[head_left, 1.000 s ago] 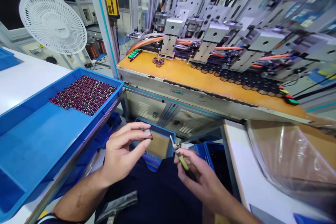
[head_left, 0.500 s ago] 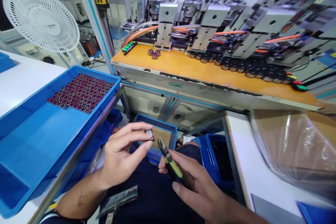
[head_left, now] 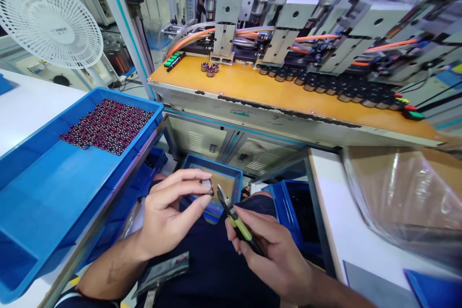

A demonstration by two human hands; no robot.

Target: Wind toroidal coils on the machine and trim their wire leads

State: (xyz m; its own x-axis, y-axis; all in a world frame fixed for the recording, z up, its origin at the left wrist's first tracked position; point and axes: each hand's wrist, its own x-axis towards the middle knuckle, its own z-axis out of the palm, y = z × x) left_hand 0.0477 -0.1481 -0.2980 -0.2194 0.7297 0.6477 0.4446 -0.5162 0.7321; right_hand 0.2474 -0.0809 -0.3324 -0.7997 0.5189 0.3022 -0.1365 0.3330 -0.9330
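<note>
My left hand (head_left: 169,211) pinches a small dark coil part (head_left: 207,186) between thumb and fingertips, held over my lap. My right hand (head_left: 274,250) grips a pair of cutters with yellow-green handles (head_left: 234,216); the cutter tip sits right beside the small part. Below both hands a small blue box (head_left: 216,180) with a brown base stands on the floor.
A large blue tray (head_left: 46,192) at left holds a patch of several small dark-red parts (head_left: 108,125). Ahead is an orange machine bench (head_left: 288,96) with metal actuators and rows of dark parts. A white fan (head_left: 48,19) stands far left. A plastic-covered sheet (head_left: 400,197) lies right.
My right hand has swung the cutters up and left until the tip meets the part in my left hand. The view has tilted slightly downward.
</note>
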